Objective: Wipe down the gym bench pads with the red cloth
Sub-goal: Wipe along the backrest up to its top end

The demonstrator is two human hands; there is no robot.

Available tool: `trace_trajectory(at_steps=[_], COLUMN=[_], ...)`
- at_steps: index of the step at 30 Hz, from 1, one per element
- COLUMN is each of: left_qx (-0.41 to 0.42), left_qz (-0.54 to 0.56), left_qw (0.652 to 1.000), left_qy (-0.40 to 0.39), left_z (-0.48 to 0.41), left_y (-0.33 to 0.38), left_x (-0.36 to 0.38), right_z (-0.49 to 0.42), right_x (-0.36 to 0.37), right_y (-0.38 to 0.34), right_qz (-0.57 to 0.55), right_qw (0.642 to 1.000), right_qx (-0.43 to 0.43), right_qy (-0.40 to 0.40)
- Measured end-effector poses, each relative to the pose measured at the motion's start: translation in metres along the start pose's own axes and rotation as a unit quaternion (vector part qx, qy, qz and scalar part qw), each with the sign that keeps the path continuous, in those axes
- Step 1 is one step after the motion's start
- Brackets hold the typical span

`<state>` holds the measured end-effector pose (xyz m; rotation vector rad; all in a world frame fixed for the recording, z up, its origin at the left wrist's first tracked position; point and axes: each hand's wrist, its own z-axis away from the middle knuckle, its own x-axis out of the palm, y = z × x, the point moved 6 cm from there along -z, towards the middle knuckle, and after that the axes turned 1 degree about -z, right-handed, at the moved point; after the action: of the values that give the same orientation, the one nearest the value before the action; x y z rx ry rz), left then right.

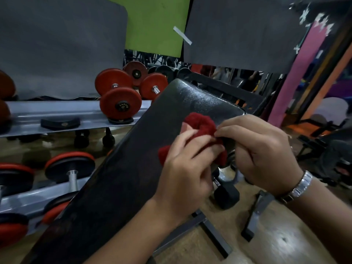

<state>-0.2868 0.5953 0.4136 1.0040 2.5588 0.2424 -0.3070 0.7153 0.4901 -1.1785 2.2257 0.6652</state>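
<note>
With the cloth bunched in both the left hand and right hand over the pad near its right edge, apparently being refolded, it should be flattened before wiping is begun.

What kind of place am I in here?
Most likely a gym's free-weight area: red dumbbells sit on a grey rack, and a black padded bench stands tilted up in front of it.
</note>
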Motion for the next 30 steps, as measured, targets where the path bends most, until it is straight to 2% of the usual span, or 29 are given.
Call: trace_trajectory(at_steps=[4, 6, 9, 14, 16, 19, 21, 24, 25, 26, 27, 29, 30], left_qx=[0.083, 0.063, -0.013, 0.045, -0.021, -0.171, -0.194, -0.238, -0.259, -0.274, -0.28, -0.271, -0.265], left_qz=[0.019, 0.01, 0.02, 0.087, 0.156, 0.299, 0.404, 0.572, 0.594, 0.575, 0.508, 0.298, 0.204], left_qw=[0.996, 0.998, 1.0, 0.995, 0.988, 0.938, 0.893, 0.784, 0.761, 0.769, 0.811, 0.913, 0.941], left_qy=[-0.036, -0.006, 0.019, -0.027, 0.008, 0.045, 0.036, 0.03, 0.04, 0.057, 0.075, 0.07, 0.047], left_z=[0.019, 0.009, -0.019, -0.017, -0.022, -0.029, -0.029, -0.026, -0.024, -0.022, -0.019, -0.014, -0.011], left_y=[-0.003, -0.014, -0.013, 0.005, -0.002, -0.007, -0.005, -0.024, -0.034, -0.047, -0.059, -0.08, -0.088], left_x=[-0.005, -0.01, -0.002, 0.003, -0.005, -0.007, -0.008, -0.019, -0.022, -0.027, -0.032, -0.038, -0.037], right_z=[-0.001, -0.001, 0.0, -0.002, -0.004, -0.008, -0.01, -0.012, -0.013, -0.013, -0.013, -0.014, -0.015], right_x=[0.001, 0.001, -0.004, -0.02, -0.018, -0.004, 0.005, 0.013, 0.017, 0.022, 0.027, 0.03, 0.028], right_y=[0.003, 0.002, 0.001, 0.004, 0.0, -0.014, -0.021, -0.024, -0.025, -0.026, -0.027, -0.028, -0.027], right_qz=[0.015, 0.017, 0.01, 0.024, 0.031, 0.018, 0.018, 0.072, 0.11, 0.146, 0.173, 0.185, 0.175], right_qw=[1.0, 1.0, 1.0, 0.997, 0.996, 0.999, 0.999, 0.993, 0.988, 0.982, 0.976, 0.974, 0.978], right_qx=[-0.012, -0.011, -0.01, 0.0, -0.005, 0.006, 0.032, 0.065, 0.07, 0.071, 0.07, 0.055, 0.049], right_qy=[-0.009, -0.006, 0.013, 0.077, 0.081, 0.042, -0.018, -0.071, -0.085, -0.1, -0.112, -0.115, -0.107])
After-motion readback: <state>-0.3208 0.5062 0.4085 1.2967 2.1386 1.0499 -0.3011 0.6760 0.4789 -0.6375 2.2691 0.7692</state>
